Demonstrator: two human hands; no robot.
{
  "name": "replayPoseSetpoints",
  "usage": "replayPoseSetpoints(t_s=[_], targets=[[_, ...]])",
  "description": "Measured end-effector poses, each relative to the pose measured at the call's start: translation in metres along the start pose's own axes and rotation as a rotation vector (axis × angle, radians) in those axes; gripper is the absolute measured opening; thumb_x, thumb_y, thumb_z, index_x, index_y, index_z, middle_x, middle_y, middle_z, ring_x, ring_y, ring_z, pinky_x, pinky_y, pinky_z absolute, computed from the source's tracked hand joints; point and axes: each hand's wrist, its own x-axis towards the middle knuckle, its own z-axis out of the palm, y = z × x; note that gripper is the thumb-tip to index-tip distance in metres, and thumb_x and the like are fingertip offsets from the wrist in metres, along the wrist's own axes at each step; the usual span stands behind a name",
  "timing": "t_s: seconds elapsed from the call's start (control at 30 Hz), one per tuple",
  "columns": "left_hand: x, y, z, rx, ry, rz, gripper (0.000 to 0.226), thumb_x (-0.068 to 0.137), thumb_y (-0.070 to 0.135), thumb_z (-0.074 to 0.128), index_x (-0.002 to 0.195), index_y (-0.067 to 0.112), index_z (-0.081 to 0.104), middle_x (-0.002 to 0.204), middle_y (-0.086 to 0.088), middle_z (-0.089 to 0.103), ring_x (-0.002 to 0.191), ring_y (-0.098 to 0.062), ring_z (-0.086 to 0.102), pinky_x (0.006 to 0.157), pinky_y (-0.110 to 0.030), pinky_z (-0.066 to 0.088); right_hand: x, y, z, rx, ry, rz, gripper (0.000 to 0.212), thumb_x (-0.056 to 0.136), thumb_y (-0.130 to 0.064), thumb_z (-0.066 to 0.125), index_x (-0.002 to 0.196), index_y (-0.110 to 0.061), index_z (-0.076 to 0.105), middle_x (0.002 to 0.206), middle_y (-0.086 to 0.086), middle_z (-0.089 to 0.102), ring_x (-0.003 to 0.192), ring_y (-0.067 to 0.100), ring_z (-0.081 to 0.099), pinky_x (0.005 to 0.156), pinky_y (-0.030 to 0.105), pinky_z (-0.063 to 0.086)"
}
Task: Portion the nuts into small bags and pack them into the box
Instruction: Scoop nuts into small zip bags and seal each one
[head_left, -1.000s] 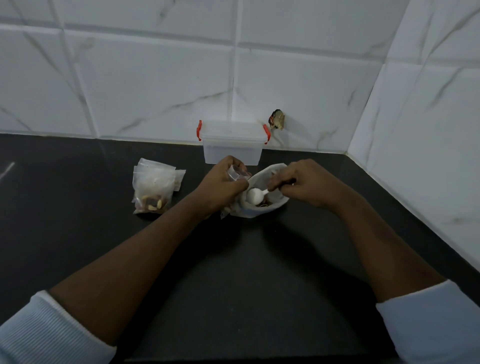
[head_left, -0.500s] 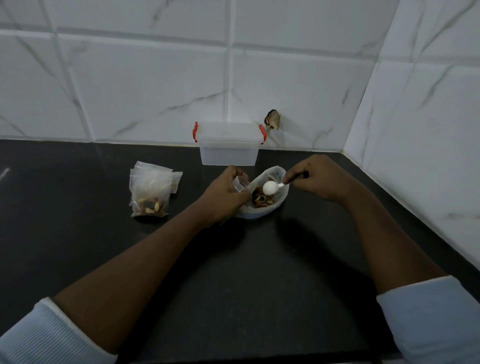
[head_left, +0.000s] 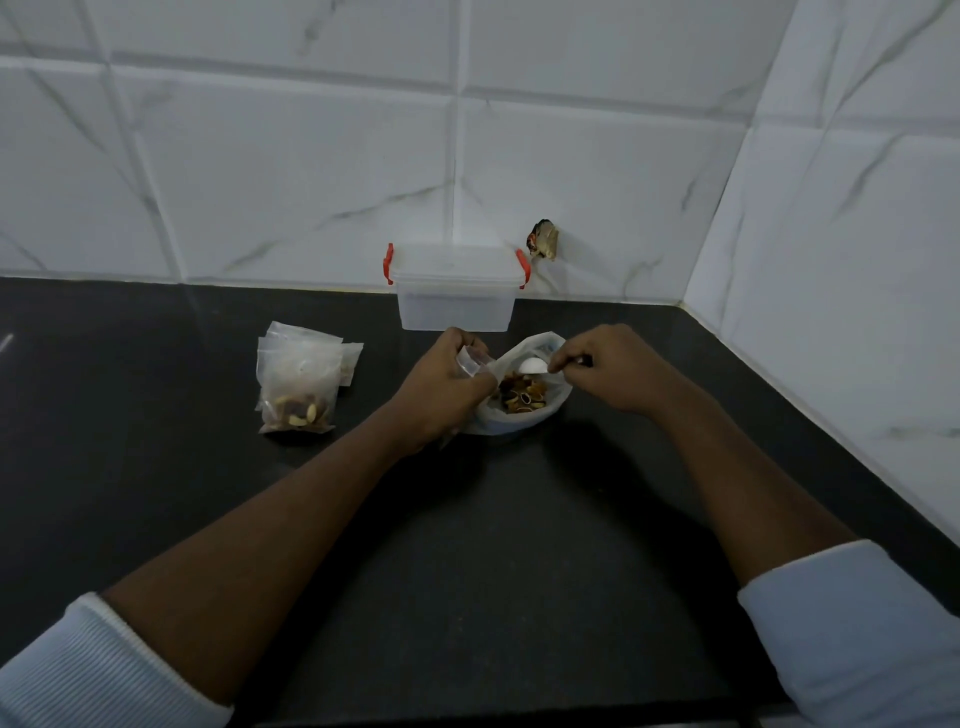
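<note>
Fingers (head_left: 475, 387) of the left hand (head_left: 441, 387) curl round a small bag (head_left: 471, 365) of clear plastic and hold it just above the counter (head_left: 467, 571), its mouth turned toward the right. The right hand (head_left: 613, 369) has its fingertips (head_left: 563, 360) closed in a pinch on the handle of a white spoon (head_left: 532, 365). The spoon's bowl hangs close beside the small bag's mouth and over the nuts (head_left: 522, 397); whether it carries any nuts cannot be told.

The nuts lie in a heap inside a big bag (head_left: 519, 423) of white plastic, which sits open on the counter between the two hands, touching the left one.

Behind the hands, against the tiled wall (head_left: 311, 182), stands the box (head_left: 456, 301), clear, with its lid on and red clips (head_left: 388, 263) at both ends. To the left, well apart from the hands, filled bags (head_left: 298, 379) lie stacked flat on the counter, nuts showing at the near end. A small brown thing (head_left: 544, 245) sticks to the wall right of the box.
</note>
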Motion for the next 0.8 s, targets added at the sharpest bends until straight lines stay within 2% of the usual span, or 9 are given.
replayPoseSetpoints(t_s=[0.07, 0.13, 0.27, 0.33, 0.4, 0.5, 0.63, 0.73, 0.8], targets=[[0.000, 0.000, -0.001, 0.019, -0.022, 0.000, 0.033, 0.095, 0.019, 0.068, 0.119, 0.028, 0.048, 0.109, 0.014, 0.055, 0.097, -0.011, 0.066, 0.066, -0.022, 0.058, -0.002, -0.001, -0.006, 0.052, 0.047, 0.018, 0.022, 0.092, -0.010, 0.064, 0.100, -0.019, 0.082, 0.078, -0.010, 0.070, 0.061, 0.001, 0.058, 0.056, 0.011, 0.041], [0.000, 0.001, -0.002, 0.073, -0.042, 0.020, 0.037, 0.095, 0.021, 0.069, 0.122, 0.029, 0.046, 0.107, 0.016, 0.053, 0.096, -0.009, 0.065, 0.067, -0.021, 0.057, -0.004, -0.001, -0.009, 0.074, 0.078, 0.019, 0.021, 0.092, -0.011, 0.064, 0.097, -0.020, 0.082, 0.069, -0.013, 0.065, 0.055, 0.004, 0.051, 0.054, 0.016, 0.038], [0.000, 0.001, -0.003, 0.169, -0.082, 0.056, 0.042, 0.095, 0.024, 0.070, 0.126, 0.029, 0.042, 0.111, 0.016, 0.052, 0.096, -0.007, 0.063, 0.069, -0.021, 0.058, -0.005, -0.003, -0.010, 0.097, 0.054, 0.047, 0.019, 0.092, -0.014, 0.066, 0.094, -0.023, 0.082, 0.063, -0.019, 0.061, 0.056, 0.000, 0.052, 0.058, 0.022, 0.037], [0.000, 0.000, -0.003, 0.183, -0.095, 0.061, 0.043, 0.095, 0.024, 0.070, 0.128, 0.029, 0.042, 0.115, 0.014, 0.052, 0.099, -0.008, 0.063, 0.075, -0.024, 0.060, -0.004, -0.002, -0.012, 0.152, 0.077, 0.078, 0.017, 0.091, -0.016, 0.068, 0.090, -0.024, 0.083, 0.061, -0.022, 0.064, 0.055, -0.003, 0.052, 0.058, 0.022, 0.038], [0.001, -0.001, -0.004, 0.179, -0.102, 0.058, 0.044, 0.095, 0.024, 0.070, 0.128, 0.029, 0.043, 0.116, 0.014, 0.051, 0.100, -0.009, 0.063, 0.074, -0.024, 0.060, -0.003, -0.001, -0.011, 0.224, 0.078, 0.110, 0.017, 0.091, -0.016, 0.068, 0.089, -0.022, 0.083, 0.062, -0.024, 0.066, 0.053, -0.002, 0.052, 0.056, 0.020, 0.039], [0.001, 0.000, -0.005, 0.168, -0.109, 0.046, 0.042, 0.095, 0.024, 0.070, 0.125, 0.031, 0.042, 0.111, 0.016, 0.051, 0.098, -0.010, 0.064, 0.068, -0.022, 0.058, -0.001, 0.001, -0.005, 0.469, 0.065, 0.240, 0.015, 0.093, -0.013, 0.068, 0.089, -0.014, 0.082, 0.059, -0.009, 0.066, 0.050, 0.004, 0.047, 0.050, 0.023, 0.037], [0.002, -0.001, -0.005, 0.169, -0.104, 0.045, 0.041, 0.095, 0.022, 0.070, 0.124, 0.030, 0.042, 0.111, 0.015, 0.051, 0.095, -0.006, 0.062, 0.070, -0.022, 0.058, 0.000, 0.004, 0.002, 0.728, 0.032, 0.412, 0.015, 0.093, -0.011, 0.067, 0.089, -0.007, 0.081, 0.072, 0.010, 0.066, 0.054, 0.010, 0.047, 0.046, 0.023, 0.035], [0.002, -0.001, -0.004, 0.179, -0.096, 0.038, 0.041, 0.095, 0.022, 0.070, 0.124, 0.030, 0.041, 0.107, 0.017, 0.050, 0.092, -0.004, 0.060, 0.072, -0.023, 0.058, 0.001, 0.005, 0.005, 0.809, -0.038, 0.430, 0.015, 0.094, -0.009, 0.066, 0.092, -0.005, 0.081, 0.080, 0.013, 0.065, 0.054, 0.008, 0.047, 0.047, 0.022, 0.033], [0.003, -0.001, -0.004, 0.176, -0.093, 0.030, 0.041, 0.096, 0.023, 0.069, 0.124, 0.030, 0.041, 0.105, 0.017, 0.050, 0.091, -0.007, 0.062, 0.066, -0.021, 0.057, 0.000, 0.005, 0.006, 0.836, -0.071, 0.425, 0.017, 0.095, -0.007, 0.065, 0.092, -0.005, 0.081, 0.084, 0.012, 0.067, 0.055, 0.008, 0.046, 0.048, 0.022, 0.033]])
